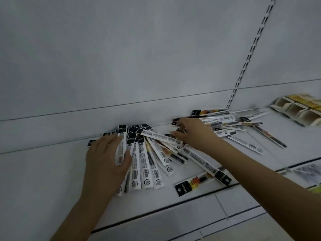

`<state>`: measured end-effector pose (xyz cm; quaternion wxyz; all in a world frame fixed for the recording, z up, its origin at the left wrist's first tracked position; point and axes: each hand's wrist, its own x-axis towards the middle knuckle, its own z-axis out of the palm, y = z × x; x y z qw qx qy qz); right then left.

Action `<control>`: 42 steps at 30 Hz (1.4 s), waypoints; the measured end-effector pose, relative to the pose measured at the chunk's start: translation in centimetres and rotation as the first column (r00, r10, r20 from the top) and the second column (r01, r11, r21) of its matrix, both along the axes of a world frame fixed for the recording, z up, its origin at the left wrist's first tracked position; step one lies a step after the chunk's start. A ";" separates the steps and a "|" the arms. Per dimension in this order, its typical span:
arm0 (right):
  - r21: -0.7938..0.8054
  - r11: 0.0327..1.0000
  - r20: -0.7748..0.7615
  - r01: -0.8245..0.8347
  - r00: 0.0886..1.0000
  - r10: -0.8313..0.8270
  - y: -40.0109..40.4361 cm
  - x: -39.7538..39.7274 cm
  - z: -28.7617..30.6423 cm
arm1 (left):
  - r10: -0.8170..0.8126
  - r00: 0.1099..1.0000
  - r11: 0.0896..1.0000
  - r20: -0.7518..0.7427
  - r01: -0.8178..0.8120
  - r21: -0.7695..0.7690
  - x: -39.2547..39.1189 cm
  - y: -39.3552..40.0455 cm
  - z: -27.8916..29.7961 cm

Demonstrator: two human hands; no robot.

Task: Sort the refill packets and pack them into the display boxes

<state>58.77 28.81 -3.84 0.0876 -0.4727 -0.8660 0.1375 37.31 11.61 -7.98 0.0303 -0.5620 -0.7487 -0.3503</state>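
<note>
Your white shelf carries the display boxes at its far right, well apart from the packets fanned out in the middle. Your left hand lies flat and open, pressing the fan's left side. Your right hand pinches a packet end between its fingertips.

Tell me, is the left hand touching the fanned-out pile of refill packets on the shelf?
Touching. The head view shows the left hand lying flat on the fanned refill packets, its fingers overlapping their left edge.
</note>
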 end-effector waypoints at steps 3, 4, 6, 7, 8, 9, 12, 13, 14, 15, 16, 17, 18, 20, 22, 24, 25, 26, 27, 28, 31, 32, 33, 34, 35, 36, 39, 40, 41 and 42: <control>-0.070 0.997 0.122 -0.014 0.992 0.022 -1.1 5.2 0.0 | -0.262 0.963 0.965 -0.058 0.261 -0.034 4.4 0.6 1.5; -0.138 0.990 0.165 -0.028 0.985 0.051 -1.9 6.5 -0.1 | -0.358 0.929 0.933 -0.091 0.351 -0.085 6.2 0.9 1.4; -0.206 0.977 0.181 -0.059 0.979 0.097 -3.2 8.3 -0.6 | -0.516 0.835 0.851 -0.192 0.476 -0.220 9.4 1.6 0.4; -0.196 0.978 0.163 -0.079 0.980 0.112 -3.4 8.9 -0.9 | -0.578 0.789 0.805 -0.209 0.509 -0.306 10.7 2.1 -0.1; -0.175 0.980 0.145 -0.095 0.982 0.121 -3.5 9.4 -1.2 | -0.610 0.762 0.775 -0.217 0.515 -0.367 11.5 2.6 -0.4; -0.153 0.983 0.129 -0.098 0.985 0.118 -3.4 9.9 -1.3 | -0.623 0.751 0.760 -0.217 0.515 -0.397 12.1 3.1 -0.5; -0.106 0.994 0.110 -0.043 0.992 0.054 -2.9 11.6 -1.3 | -0.633 0.733 0.760 -0.247 0.528 -0.379 12.7 4.5 0.2; -0.090 0.995 0.120 -0.032 0.992 0.043 -2.7 12.3 -1.3 | -0.637 0.720 0.762 -0.276 0.531 -0.371 12.9 4.8 0.6; -0.080 0.996 0.129 -0.029 0.991 0.039 -2.4 13.1 -1.1 | -0.649 0.695 0.753 -0.309 0.532 -0.387 13.0 5.1 0.8; -0.077 0.997 0.126 -0.026 0.991 0.036 -2.1 13.8 -0.8 | -0.663 0.666 0.742 -0.341 0.525 -0.417 13.0 5.4 1.0; -0.073 0.997 0.108 -0.024 0.994 0.032 -1.8 14.4 -0.3 | -0.680 0.641 0.728 -0.357 0.529 -0.437 13.0 5.7 1.1; -0.056 0.998 0.081 -0.025 0.996 0.030 -1.5 15.0 0.1 | -0.702 0.610 0.709 -0.368 0.553 -0.437 12.8 5.9 1.2; -0.020 0.999 0.056 -0.032 0.998 0.033 -1.3 15.4 0.5 | -0.724 0.570 0.689 -0.388 0.572 -0.445 12.5 6.2 1.3; 0.121 0.991 0.053 -0.054 0.997 0.048 -0.9 15.9 0.9 | -0.744 0.495 0.667 -0.449 0.594 -0.450 11.9 6.7 1.2; 0.330 0.940 0.113 -0.083 0.992 0.048 -0.6 15.7 1.0 | -0.754 0.433 0.646 -0.494 0.626 -0.437 11.5 6.9 1.1; 0.440 0.889 0.145 -0.126 0.987 0.068 0.0 15.2 1.2 | -0.772 0.400 0.612 -0.495 0.680 -0.404 11.0 6.8 1.3; 0.451 0.880 0.130 -0.151 0.986 0.103 0.3 15.0 1.4 | -0.786 0.389 0.587 -0.481 0.715 -0.379 10.4 6.9 1.5; 0.445 0.879 0.103 -0.173 0.984 0.142 0.5 14.6 1.4 | -0.799 0.386 0.565 -0.460 0.743 -0.358 9.6 7.1 1.9; 0.435 0.880 0.075 -0.192 0.981 0.177 0.8 14.2 1.4 | -0.812 0.393 0.549 -0.432 0.764 -0.339 8.7 7.3 2.7; 0.431 0.878 0.052 -0.209 0.977 0.207 1.1 13.5 1.3 | -0.824 0.417 0.540 -0.383 0.782 -0.311 7.9 7.4 3.6; 0.408 0.875 0.008 -0.260 0.959 0.282 2.2 10.8 0.8 | -0.836 0.510 0.547 -0.204 0.807 -0.224 6.2 7.4 6.2; 0.396 0.875 -0.012 -0.279 0.951 0.309 2.6 9.6 0.6 | -0.826 0.527 0.561 -0.199 0.802 -0.207 6.0 7.2 6.8; 0.366 0.883 -0.043 -0.295 0.942 0.333 2.9 8.4 0.3 | -0.814 0.535 0.576 -0.226 0.795 -0.193 5.9 7.0 7.4; 0.315 0.898 -0.072 -0.307 0.936 0.346 3.1 7.2 0.1 | -0.800 0.543 0.590 -0.253 0.788 -0.175 5.8 7.0 7.7; 0.254 0.915 -0.081 -0.313 0.936 0.343 3.4 6.3 -0.3 | -0.787 0.559 0.606 -0.260 0.780 -0.158 5.5 6.9 8.1; 0.205 0.927 -0.062 -0.313 0.942 0.331 3.5 5.7 -0.8 | -0.769 0.584 0.628 -0.260 0.767 -0.135 5.1 7.1 8.3; 0.161 0.958 0.051 -0.239 0.971 0.233 4.6 6.5 -2.3 | -0.687 0.629 0.711 -0.364 0.686 -0.156 2.6 8.0 8.2; 0.151 0.966 0.069 -0.208 0.977 0.200 5.0 7.5 -2.7 | -0.664 0.628 0.734 -0.405 0.649 -0.198 1.6 8.4 7.6; 0.128 0.975 0.097 -0.180 0.981 0.168 5.4 8.6 -2.8 | -0.650 0.630 0.753 -0.425 0.609 -0.248 0.4 8.8 6.7; 0.095 0.983 0.139 -0.157 0.980 0.143 5.8 9.7 -2.9 | -0.636 0.636 0.769 -0.436 0.570 -0.290 -0.8 9.1 5.6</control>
